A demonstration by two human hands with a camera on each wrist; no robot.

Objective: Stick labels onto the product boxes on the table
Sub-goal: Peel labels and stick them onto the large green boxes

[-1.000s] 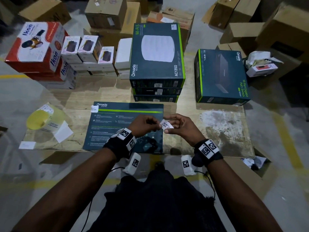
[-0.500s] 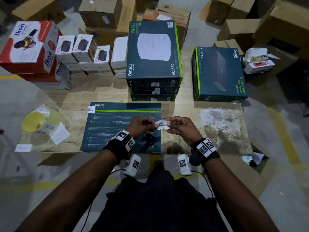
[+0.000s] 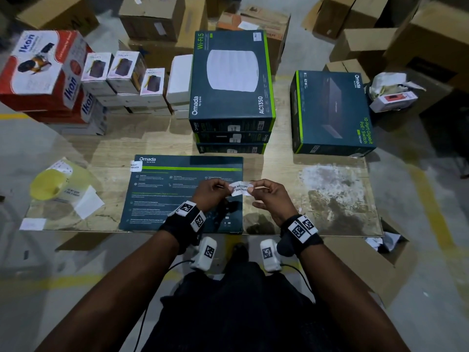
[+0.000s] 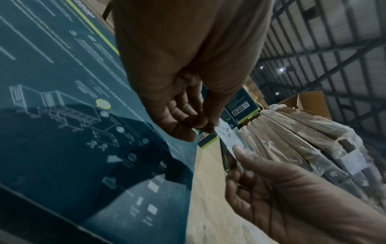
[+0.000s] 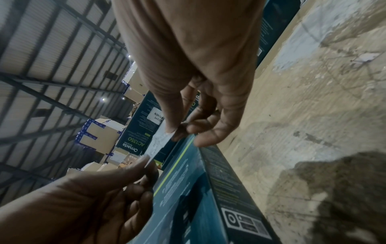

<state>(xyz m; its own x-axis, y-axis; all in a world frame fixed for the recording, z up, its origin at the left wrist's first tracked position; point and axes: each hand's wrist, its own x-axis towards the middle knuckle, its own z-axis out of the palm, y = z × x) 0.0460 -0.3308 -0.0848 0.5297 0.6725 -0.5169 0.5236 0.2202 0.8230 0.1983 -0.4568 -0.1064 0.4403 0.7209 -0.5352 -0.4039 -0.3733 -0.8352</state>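
A white seal label printed with black words hangs stretched between both hands above the right edge of a flat dark teal Omada box lying face down on the wooden table. My left hand pinches its left end and my right hand pinches its right end. In the left wrist view the label runs between the two sets of fingertips. The right wrist view shows the same label edge-on. Another label sits stuck at the flat box's top left corner.
A stack of three Omada AC1350 boxes stands behind the flat box, a switch box to the right. Small white boxes and red Ikon boxes fill the back left. A yellow label roll lies left. Cardboard cartons ring the table.
Both hands have lifted slightly and drawn apart, so the label that was bunched between them now lies stretched flat with its print facing up.
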